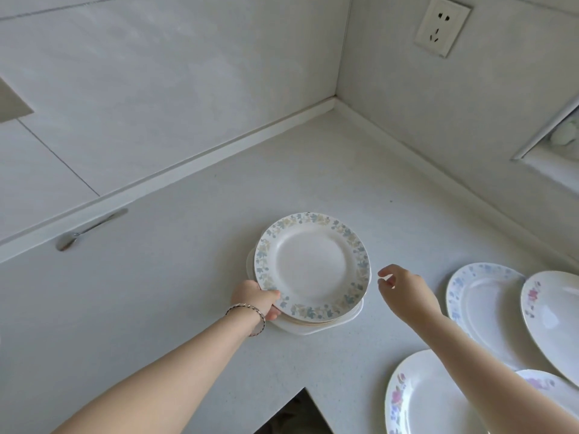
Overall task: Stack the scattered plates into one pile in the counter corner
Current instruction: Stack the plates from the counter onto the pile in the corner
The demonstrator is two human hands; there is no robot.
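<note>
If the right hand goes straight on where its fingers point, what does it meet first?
Most likely the right rim of the top plate: the right hand points left at it, across a small gap. Its height is unclear.

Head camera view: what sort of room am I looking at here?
Probably a home kitchen: a pale counter meeting tiled walls, a wall socket, a pile of floral plates and a spoon.
</note>
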